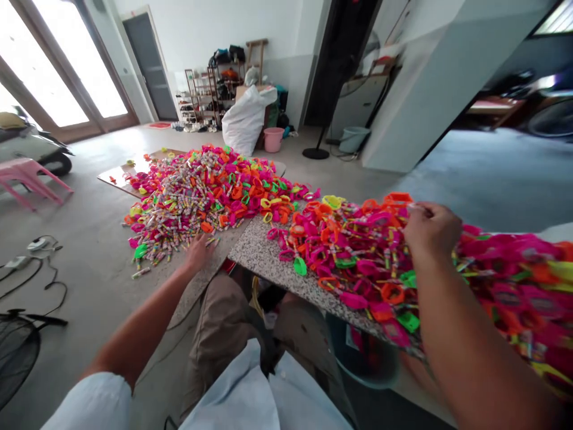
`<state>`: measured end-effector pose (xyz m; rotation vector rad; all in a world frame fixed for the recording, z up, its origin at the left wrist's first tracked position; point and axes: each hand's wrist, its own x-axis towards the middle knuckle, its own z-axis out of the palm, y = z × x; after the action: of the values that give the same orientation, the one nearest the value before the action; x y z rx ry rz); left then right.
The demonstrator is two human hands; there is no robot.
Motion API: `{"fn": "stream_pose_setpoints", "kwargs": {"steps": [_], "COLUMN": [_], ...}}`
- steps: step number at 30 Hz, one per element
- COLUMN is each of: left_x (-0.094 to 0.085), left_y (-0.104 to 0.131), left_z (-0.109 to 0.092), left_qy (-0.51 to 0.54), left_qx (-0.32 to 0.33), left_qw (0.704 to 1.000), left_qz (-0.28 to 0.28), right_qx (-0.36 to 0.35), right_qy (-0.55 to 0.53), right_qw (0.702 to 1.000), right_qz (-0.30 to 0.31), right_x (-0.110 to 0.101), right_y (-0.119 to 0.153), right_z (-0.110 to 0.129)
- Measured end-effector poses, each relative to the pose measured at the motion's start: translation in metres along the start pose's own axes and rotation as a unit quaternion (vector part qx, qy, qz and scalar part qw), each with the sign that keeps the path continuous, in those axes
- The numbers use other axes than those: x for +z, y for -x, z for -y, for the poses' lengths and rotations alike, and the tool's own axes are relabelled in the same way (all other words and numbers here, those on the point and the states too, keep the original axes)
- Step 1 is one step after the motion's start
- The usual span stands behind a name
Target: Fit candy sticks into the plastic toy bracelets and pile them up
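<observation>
Left hand (199, 255), grip unclear, is resting at the left pile's (244, 179) near edge, tubes (185, 200) lying beyond; right hand (433, 228) is pinching narrowly over the right pile (353, 239), contents unclear.

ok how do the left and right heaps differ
The left heap has pale sticks massed on its near side; the right heap has sticks scattered among plastic pieces. The left heap has the left hand at its near edge; the right heap has the curled right hand over it. Both mix pink, orange, green and yellow.
</observation>
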<state>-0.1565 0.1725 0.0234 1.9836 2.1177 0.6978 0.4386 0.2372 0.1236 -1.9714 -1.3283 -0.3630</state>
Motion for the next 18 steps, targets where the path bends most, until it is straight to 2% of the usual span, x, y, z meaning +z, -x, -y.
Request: {"fn": "stream_pose_setpoints", "kwargs": {"steps": [1,3,5,8,11,14,18], "left_x": [-0.001,0.000,0.002,0.010,0.019,0.020,0.005], "left_y": [-0.008,-0.022,-0.038,-0.064,-0.085,-0.095,-0.087], "left_z": [0.005,0.007,0.003,-0.009,-0.015,-0.010,0.012], "left_qy": [-0.006,-0.018,-0.027,-0.031,-0.024,-0.015,0.022], "left_qx": [0.001,0.011,0.028,0.072,0.102,0.084,0.070], "left_qw": [1.000,1.000,0.999,0.997,0.993,0.995,0.997], "left_qz": [-0.003,-0.006,-0.007,0.012,0.045,0.053,0.039], "right_qx": [0.037,0.079,0.055,-0.053,-0.189,-0.278,-0.360], "right_qy": [0.018,0.039,0.056,0.043,-0.027,-0.120,-0.185], "right_qw": [0.999,0.993,0.990,0.995,0.979,0.940,0.843], "right_qz": [0.013,0.080,0.115,0.077,0.066,0.157,0.353], "right_x": [-0.001,-0.001,0.002,0.009,0.015,0.021,0.038], "right_y": [-0.010,-0.020,-0.019,0.000,0.038,0.086,0.152], "right_z": [0.000,0.005,0.015,0.044,0.088,0.138,0.201]}}
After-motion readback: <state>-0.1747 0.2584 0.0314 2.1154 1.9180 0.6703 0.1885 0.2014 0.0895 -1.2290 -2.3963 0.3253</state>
